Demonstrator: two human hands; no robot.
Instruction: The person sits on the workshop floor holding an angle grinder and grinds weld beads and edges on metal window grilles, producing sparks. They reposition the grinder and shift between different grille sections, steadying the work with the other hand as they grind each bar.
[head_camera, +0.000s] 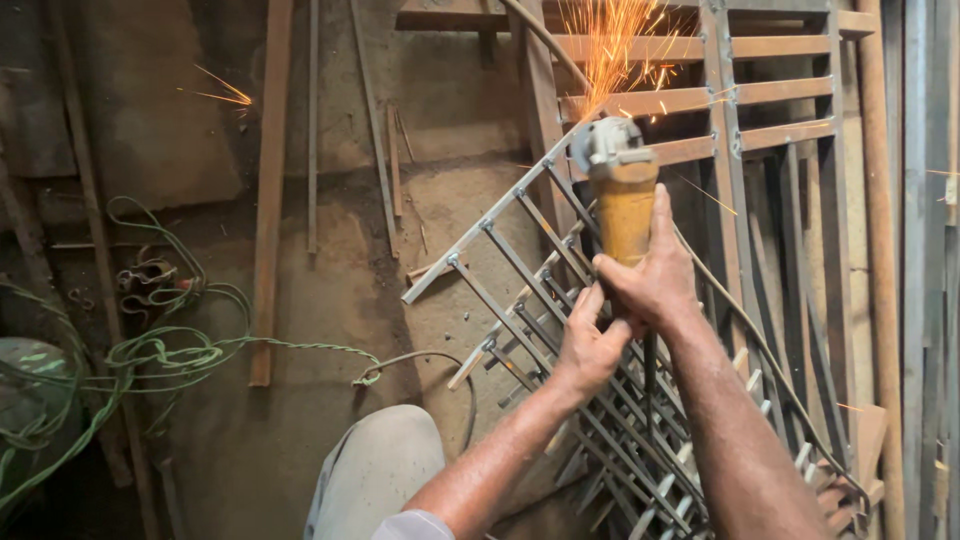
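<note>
An angle grinder (622, 195) with a yellow-orange body and a grey metal head is held up in front of the person, its head pressed against the top rail of a grey metal grille (520, 270) that leans tilted over the floor; a fan of orange sparks (610, 45) is thrown upward from the point of contact. The right hand (655, 275) is wrapped round the lower body of the tool, its fingers clamped together on it with the thumb laid along the side; the left hand (590, 345) is closed on the tail end just below, fingers curled tight against the right hand. The grinder is judged to be fairly heavy, rigid and prone to kick and vibrate, so a firm two-handed hold on the body, well back from the head, is judged to be the safe one; the grille is judged stiff, heavy and sharp-edged at its cut bar ends.

One grinder and one grille under work are counted; two hands are seen, both the person's own; the bars of the grille are too many and too overlapped to be counted surely. A second framed gate (770, 110) stands upright behind; a tangle of green cord (150, 350) lies on the floor to the left; a light trouser knee (375, 465) shows below.
</note>
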